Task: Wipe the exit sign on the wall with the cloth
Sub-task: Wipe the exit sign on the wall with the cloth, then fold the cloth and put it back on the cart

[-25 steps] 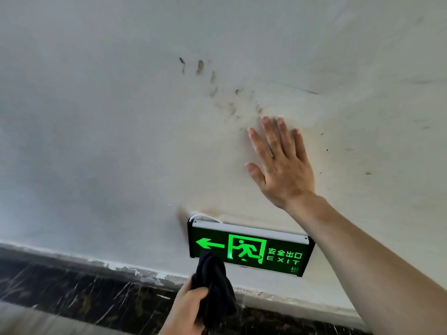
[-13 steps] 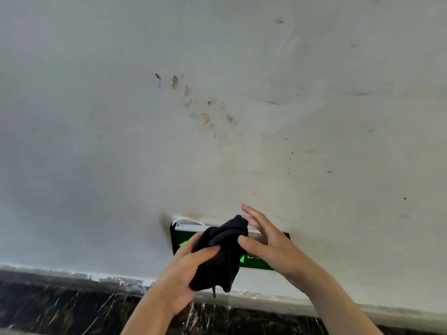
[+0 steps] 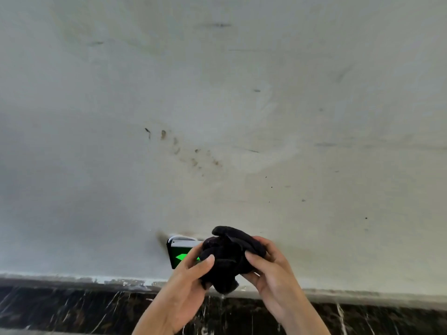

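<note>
A black cloth is bunched up between both of my hands, low in the middle of the view. My left hand grips its left side, thumb on top. From the right, my right hand closes around it. Behind them, the exit sign hangs low on the white wall. Only its left end shows, with a lit green arrow and a grey top edge. The cloth and my hands hide the remainder of the sign.
The white wall fills most of the view, with brown smudges above the sign. A dark marble skirting runs along the bottom, with chipped paint on its upper edge.
My right hand came off the wall above the sign and down onto the cloth. My left hand raised the cloth in front of the sign. The view tilted upward.
</note>
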